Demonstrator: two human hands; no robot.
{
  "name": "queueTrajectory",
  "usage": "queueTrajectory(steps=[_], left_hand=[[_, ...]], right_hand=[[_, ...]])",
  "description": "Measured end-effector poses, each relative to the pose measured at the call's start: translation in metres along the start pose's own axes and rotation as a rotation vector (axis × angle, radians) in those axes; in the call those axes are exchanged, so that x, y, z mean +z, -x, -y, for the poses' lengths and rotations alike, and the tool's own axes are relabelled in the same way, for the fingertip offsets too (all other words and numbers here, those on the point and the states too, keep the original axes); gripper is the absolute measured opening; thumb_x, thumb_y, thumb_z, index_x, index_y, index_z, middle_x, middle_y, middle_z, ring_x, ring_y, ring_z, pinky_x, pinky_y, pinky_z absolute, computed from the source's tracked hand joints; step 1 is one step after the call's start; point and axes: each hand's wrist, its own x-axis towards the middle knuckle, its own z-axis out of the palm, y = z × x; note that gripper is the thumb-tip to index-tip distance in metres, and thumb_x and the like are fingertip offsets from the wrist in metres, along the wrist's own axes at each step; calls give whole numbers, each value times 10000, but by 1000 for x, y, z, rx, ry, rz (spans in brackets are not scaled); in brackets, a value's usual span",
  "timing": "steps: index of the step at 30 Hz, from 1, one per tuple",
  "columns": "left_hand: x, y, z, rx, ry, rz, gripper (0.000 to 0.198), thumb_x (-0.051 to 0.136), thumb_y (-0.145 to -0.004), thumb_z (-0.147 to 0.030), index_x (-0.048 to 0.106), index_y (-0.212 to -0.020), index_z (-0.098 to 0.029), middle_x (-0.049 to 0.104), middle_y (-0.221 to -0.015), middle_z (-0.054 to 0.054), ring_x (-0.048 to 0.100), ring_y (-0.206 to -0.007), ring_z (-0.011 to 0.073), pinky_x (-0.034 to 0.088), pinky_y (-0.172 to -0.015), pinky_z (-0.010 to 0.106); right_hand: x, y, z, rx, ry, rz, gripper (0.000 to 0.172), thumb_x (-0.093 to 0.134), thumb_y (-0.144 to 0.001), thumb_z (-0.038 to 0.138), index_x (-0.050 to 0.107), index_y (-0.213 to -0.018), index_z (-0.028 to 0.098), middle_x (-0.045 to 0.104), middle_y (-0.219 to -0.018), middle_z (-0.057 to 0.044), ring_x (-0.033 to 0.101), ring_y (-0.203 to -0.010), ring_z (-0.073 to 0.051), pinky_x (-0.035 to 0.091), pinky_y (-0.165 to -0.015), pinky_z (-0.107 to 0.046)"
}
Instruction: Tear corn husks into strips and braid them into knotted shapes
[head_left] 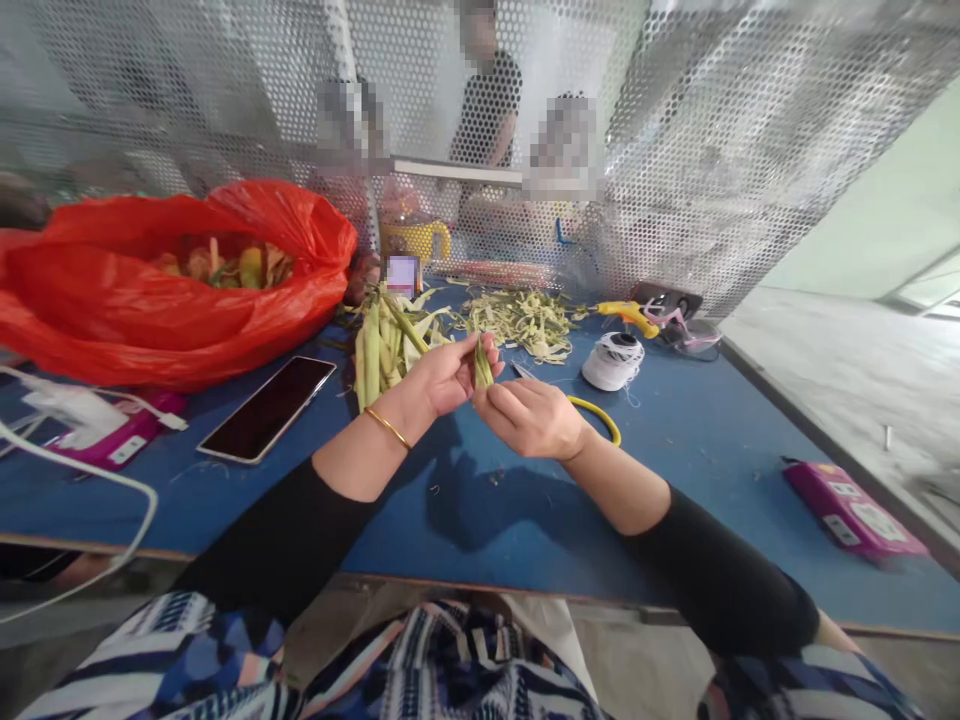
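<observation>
Above the blue table, both hands meet on a small folded piece of pale green husk. My left hand, with a gold bangle on its wrist, pinches its upper end. The lower end sits between the closed fingers of my right hand. Behind my left hand lies a pile of long green husks. Shredded, curled strips are heaped farther back. Scissors with a yellow handle lie under my right hand, which partly hides them.
A red plastic bag with plant scraps stands at left, near a phone and a white cable. At right are a white thread spool, a yellow glue gun and a purple box. People sit behind a perforated metal screen.
</observation>
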Motion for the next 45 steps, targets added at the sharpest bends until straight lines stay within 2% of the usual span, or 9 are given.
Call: queueTrajectory(steps=[8,17,20,25,27,30,35,39,45], left_hand=[[0,0,-9,43,25,-62,302,402,-981,-117,572,-732,-116,454,-481,-54,453,-380,35,458,-454,127],[-4,4,-10,34,-213,7,352,354,-980,-120,508,-663,-128,316,-460,-91,221,-294,7,143,-296,121],[-2,7,-8,174,-388,25,340,404,-963,-145,499,-636,-136,299,-455,-93,203,-309,7,114,-318,122],[3,13,1,344,-724,48,314,451,-934,-173,508,-626,-151,288,-453,-89,211,-347,28,128,-362,150],[3,13,6,345,-839,77,315,463,-924,-190,502,-613,-157,296,-457,-85,216,-368,37,152,-386,167],[-1,9,15,425,-1000,127,304,505,-896,-243,514,-603,-163,404,-513,-52,312,-438,60,243,-447,190],[-11,0,20,566,-1292,174,273,504,-854,-286,573,-618,-167,523,-600,-12,435,-565,112,322,-548,246],[-12,-3,20,504,-1196,224,272,505,-836,-338,580,-639,-165,540,-604,-3,440,-573,117,353,-578,257],[-6,3,17,418,-1107,261,296,520,-831,-346,615,-624,-157,622,-659,45,494,-625,127,349,-549,228]], right_hand=[[2,-4,17,-108,-11,-36,235,521,-931,165,582,-704,162,479,-592,27,398,-490,-96,326,-497,-281],[7,-3,24,-163,-155,14,262,479,-962,172,603,-732,172,560,-651,6,456,-525,-104,346,-515,-277],[4,-3,14,115,-396,28,290,484,-977,384,644,-875,164,633,-762,-41,560,-656,-129,425,-604,-273],[6,-1,-19,1278,-879,-11,318,595,-873,484,604,-770,183,576,-624,6,546,-565,-119,428,-532,-256],[8,0,-28,1501,-1240,65,326,698,-769,490,605,-799,179,567,-598,32,513,-492,-95,398,-462,-231],[8,0,-31,1559,-1521,39,415,812,-615,473,616,-817,168,585,-568,47,443,-423,-62,341,-402,-206],[8,-2,-24,1578,-1482,-69,364,822,-601,415,549,-608,175,568,-453,35,394,-376,-48,269,-366,-197],[9,0,-25,1577,-1527,-160,322,783,-640,361,519,-582,186,567,-440,35,440,-392,-57,311,-396,-195],[9,3,-32,1471,-1597,-71,235,764,-666,330,613,-726,161,600,-480,31,481,-420,-71,344,-424,-203]])
